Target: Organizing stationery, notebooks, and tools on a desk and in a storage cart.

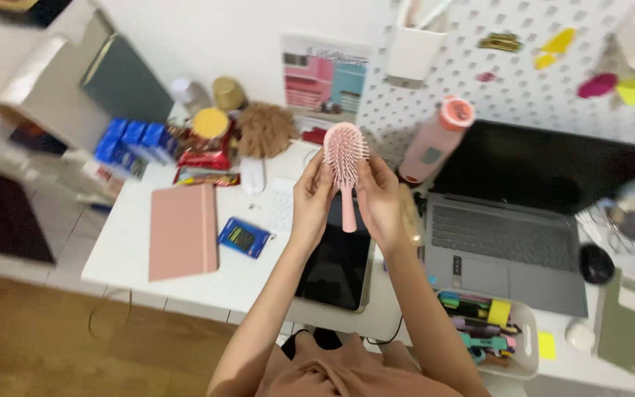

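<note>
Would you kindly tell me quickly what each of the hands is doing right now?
Left hand: closed on the pink hairbrush, at its head.
Right hand: closed on the same hairbrush from the other side.

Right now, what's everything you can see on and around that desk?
hairbrush: 1, pink, held upright over the tablet by both hands
tablet: 1, dark screen, flat on desk under the hands
notebook: 1, pink, desk left
small packet: 1, blue, beside notebook
bottle: 1, pink, behind the hands
laptop: 1, grey, open, desk right
tray of pens: 1, white, front right
pegboard: 1, white, on wall
left hand: on brush head
right hand: on brush head
</note>
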